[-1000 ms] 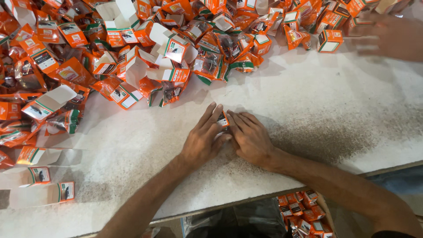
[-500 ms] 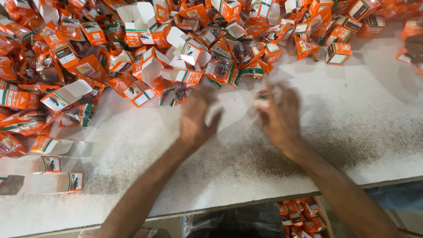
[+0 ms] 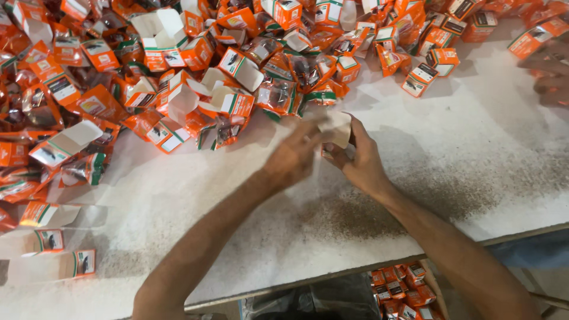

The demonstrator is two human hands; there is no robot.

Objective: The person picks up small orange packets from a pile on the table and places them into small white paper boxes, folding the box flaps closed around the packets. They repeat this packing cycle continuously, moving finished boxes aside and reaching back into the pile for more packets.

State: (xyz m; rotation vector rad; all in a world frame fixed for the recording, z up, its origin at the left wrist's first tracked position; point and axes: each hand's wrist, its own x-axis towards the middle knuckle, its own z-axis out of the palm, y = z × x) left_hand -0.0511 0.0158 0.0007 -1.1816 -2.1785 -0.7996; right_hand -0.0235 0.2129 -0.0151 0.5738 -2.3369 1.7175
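My left hand [image 3: 291, 159] and my right hand [image 3: 360, 161] meet above the middle of a white speckled table [image 3: 450, 178]. Between them they hold a small carton [image 3: 336, 129], its pale inner flap turned up toward me. Both sets of fingers pinch its edges. Just beyond the hands lies a big heap of orange and white cartons [image 3: 195, 77] and clear-wrapped packets [image 3: 275, 95], some cartons open with white insides showing.
Flat and half-folded cartons [image 3: 56, 264] lie at the table's left front. Another person's blurred hand [image 3: 548, 77] reaches in at the far right. Below the table's front edge [image 3: 332, 275], a container holds more orange cartons [image 3: 400, 284].
My hands rose from resting together on the table, moved toward the heap, and now hold a carton between them. The view has shifted slightly.
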